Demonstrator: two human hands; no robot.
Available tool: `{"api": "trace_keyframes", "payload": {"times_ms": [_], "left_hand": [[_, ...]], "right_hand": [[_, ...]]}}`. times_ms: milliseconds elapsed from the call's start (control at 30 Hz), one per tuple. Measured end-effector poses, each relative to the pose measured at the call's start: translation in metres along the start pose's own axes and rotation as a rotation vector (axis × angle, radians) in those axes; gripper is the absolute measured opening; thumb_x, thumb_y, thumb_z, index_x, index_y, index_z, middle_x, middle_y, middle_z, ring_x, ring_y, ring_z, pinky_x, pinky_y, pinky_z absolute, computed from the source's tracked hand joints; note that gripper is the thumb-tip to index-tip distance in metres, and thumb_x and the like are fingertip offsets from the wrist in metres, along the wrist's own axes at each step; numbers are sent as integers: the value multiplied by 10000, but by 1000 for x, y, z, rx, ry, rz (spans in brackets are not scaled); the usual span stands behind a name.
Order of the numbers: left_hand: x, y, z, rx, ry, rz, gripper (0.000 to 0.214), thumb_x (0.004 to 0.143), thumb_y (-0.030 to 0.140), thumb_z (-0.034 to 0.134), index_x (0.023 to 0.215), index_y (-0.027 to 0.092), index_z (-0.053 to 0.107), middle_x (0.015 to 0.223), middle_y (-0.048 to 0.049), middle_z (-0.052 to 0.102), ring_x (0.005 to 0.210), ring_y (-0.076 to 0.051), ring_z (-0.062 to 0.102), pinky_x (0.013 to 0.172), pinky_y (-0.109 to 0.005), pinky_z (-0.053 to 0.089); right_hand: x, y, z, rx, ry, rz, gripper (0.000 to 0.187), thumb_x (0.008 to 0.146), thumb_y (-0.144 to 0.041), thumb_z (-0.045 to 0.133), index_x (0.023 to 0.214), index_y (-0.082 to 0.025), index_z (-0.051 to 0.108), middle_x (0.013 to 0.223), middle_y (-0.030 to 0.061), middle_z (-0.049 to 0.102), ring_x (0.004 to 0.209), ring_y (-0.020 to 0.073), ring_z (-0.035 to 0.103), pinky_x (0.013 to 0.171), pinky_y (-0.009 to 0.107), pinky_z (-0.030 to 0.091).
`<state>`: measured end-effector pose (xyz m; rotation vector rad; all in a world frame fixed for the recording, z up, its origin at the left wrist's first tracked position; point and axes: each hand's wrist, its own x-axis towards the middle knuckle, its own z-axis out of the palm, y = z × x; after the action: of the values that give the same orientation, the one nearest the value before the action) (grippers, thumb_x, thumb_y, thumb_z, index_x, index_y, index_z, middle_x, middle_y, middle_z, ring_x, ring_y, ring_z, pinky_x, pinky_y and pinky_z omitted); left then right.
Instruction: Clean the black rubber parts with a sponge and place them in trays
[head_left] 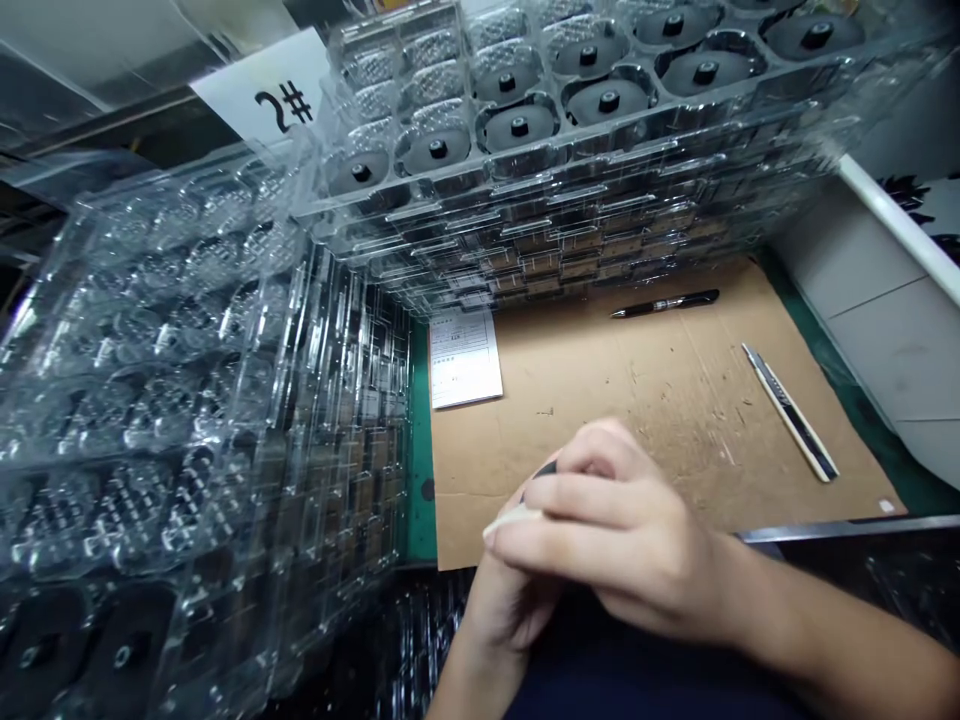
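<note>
Slim stick (514,521), pale at the lower left tip and dark at the upper right, caught among the fingers (592,497) of the right hand (630,525), with its middle hidden and its exact kind impossible to tell. Long axis slanted over the near edge of a cardboard sheet (675,440), pale tip pointing left and toward the body, dark end angled up and away. Right grip closed over the stick, fingers curled down across it, and that hand the nearer of the two, lying on top. Left hand (499,610) tucked just beneath and behind, its fingers out of sight, so no telling whether that grip was open or closed, or whether it touched the stick at all. Farther up the sheet, a black pen (666,303) and a craft knife (789,412), both well apart from the hands. Near the sheet's left edge, a printed paper slip (465,358), beside a strip of green mat (421,450). Beyond and to the left, tall stacks of clear plastic trays (600,170) holding round black parts, with a white card (259,90) marked 2# against them.
</note>
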<state>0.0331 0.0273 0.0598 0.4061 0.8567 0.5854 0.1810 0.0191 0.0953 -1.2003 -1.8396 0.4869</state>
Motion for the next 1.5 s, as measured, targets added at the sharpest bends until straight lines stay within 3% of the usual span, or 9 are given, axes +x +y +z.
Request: {"api": "trace_keyframes", "payload": {"times_ms": [133, 233, 367, 567, 800, 967, 1167, 1333, 1500], "left_hand": [[2, 1, 0, -70, -123, 9, 681, 559, 508, 752, 1166, 264, 562, 1094, -79, 605, 978, -283, 608, 786, -353, 527], [2, 2, -4, -177, -196, 28, 628, 668, 404, 719, 1242, 331, 476, 1210, -93, 561, 1062, -307, 579, 765, -331, 534], [4, 3, -9, -229, -167, 38, 599, 669, 364, 720, 1220, 290, 498, 1272, -111, 520, 1128, -330, 530, 831, -350, 520], [7, 5, -6, -241, -49, 68, 574, 754, 393, 635, 1284, 273, 451, 1359, -134, 440, 1149, -324, 515, 875, -356, 503], [8, 2, -2, -233, -28, 110, 493, 838, 338, 565, 1306, 256, 430, 1338, -133, 464, 1180, -316, 490, 942, -407, 453], [4, -6, -6, -188, -45, 127, 427, 859, 297, 544, 1279, 249, 478, 1368, -115, 432, 1206, -309, 465, 1015, -438, 381], [2, -12, -6, -77, -7, 166, 438, 816, 239, 613, 1243, 236, 514, 1249, -99, 544, 1180, -254, 495, 969, -344, 438], [3, -8, 1, -45, 38, 253, 447, 773, 178, 657, 1198, 273, 553, 1224, -61, 573, 1146, -246, 528, 970, -344, 444], [-2, -3, 10, 4, 76, 263, 422, 742, 215, 695, 1151, 257, 595, 1148, -47, 619, 1116, -227, 552, 975, -308, 441]], "right_hand": [[-10, 36, -6, 64, 97, 367, 207, 865, -213, 535, 1047, -240, 629, 968, -14, 656, 875, 124, 557, 803, 277, 424], [-39, 66, -6, 82, 30, 671, 305, 858, -303, 536, 1159, -264, 565, 923, 8, 634, 831, 137, 589, 729, 262, 473], [-86, 85, 11, -55, -55, 799, 315, 900, -348, 426, 1178, -225, 512, 933, 47, 594, 846, 167, 595, 745, 320, 502], [-111, 78, 32, -145, -47, 726, 348, 832, -384, 528, 1133, -216, 577, 1266, 95, 437, 1147, 239, 489, 939, 375, 447], [-104, 71, 30, -194, 62, 795, 297, 866, -413, 485, 1029, -233, 656, 993, 77, 548, 831, 185, 581, 673, 319, 482], [-74, 54, 11, 25, 117, 799, 242, 899, -348, 463, 1068, -264, 614, 1034, 6, 623, 926, 135, 588, 744, 241, 470], [-21, -3, 7, 154, 149, 383, 269, 886, -169, 465, 1133, -206, 565, 1018, 22, 603, 934, 120, 543, 842, 256, 434], [-8, -13, 11, 186, -112, 318, 215, 883, -147, 439, 1017, -168, 606, 864, 23, 600, 761, 111, 539, 698, 251, 446], [-12, -15, 12, 34, 161, 202, 251, 843, -106, 479, 1073, -115, 579, 846, 65, 596, 767, 151, 527, 707, 305, 445]]}}
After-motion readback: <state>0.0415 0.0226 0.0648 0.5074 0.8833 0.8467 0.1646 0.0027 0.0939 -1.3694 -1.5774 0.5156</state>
